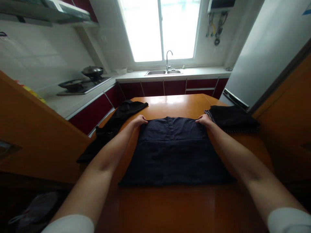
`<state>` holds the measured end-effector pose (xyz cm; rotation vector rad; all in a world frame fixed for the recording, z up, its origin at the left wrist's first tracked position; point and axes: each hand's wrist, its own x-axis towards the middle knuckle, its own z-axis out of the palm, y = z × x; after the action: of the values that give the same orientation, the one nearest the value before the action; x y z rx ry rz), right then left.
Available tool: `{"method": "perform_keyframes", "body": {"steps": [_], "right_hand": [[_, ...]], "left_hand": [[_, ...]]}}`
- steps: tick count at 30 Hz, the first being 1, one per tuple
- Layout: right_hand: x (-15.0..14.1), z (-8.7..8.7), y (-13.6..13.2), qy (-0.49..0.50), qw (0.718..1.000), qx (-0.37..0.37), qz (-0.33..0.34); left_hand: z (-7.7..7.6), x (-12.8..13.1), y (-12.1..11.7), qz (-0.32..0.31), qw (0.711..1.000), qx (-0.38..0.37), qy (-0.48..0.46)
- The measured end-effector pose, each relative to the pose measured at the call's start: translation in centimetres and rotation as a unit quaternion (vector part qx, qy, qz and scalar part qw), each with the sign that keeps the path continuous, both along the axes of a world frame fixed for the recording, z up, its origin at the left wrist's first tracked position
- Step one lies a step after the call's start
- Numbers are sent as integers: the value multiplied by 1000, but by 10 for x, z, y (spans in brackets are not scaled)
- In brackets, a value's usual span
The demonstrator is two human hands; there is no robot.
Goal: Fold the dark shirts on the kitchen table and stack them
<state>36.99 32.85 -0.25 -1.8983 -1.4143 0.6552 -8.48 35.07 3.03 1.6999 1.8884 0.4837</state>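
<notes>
A dark navy garment (173, 155), folded into a wide panel with a seam across it, lies flat on the wooden table (170, 207). Its exact kind I cannot tell. My left hand (139, 120) pinches its far left corner, and my right hand (204, 120) pinches the far right corner. Both arms reach forward along its sides. Left of my left arm lies a loose black garment (121, 115), spread lengthwise and partly hidden by the forearm. Beside my right hand rests a folded stack of black cloth (232, 118).
Beyond the table runs a white counter with a double sink (156, 72) and a faucet (167, 60) under the window. A stove with a lidded pot (92, 71) and a pan (70, 84) stands at left. At right is a grey refrigerator (264, 48).
</notes>
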Motion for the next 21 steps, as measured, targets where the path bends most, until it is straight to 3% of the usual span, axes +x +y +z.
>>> {"method": "perform_keyframes", "body": {"steps": [5, 10, 14, 17, 21], "right_hand": [[-2, 12, 0, 17, 1000, 0, 24], [10, 39, -24, 43, 993, 64, 87], [21, 66, -72, 21, 972, 161, 172], [27, 82, -122, -10, 962, 190, 198], [39, 82, -192, -37, 945, 213, 244]], "left_hand": [[14, 3, -3, -8, 999, 0, -39], [40, 0, -34, -71, 992, 76, -64], [65, -7, -79, -162, 965, 203, -44], [80, -13, -126, -197, 942, 272, -21], [78, -22, -199, -227, 924, 306, -19]]}}
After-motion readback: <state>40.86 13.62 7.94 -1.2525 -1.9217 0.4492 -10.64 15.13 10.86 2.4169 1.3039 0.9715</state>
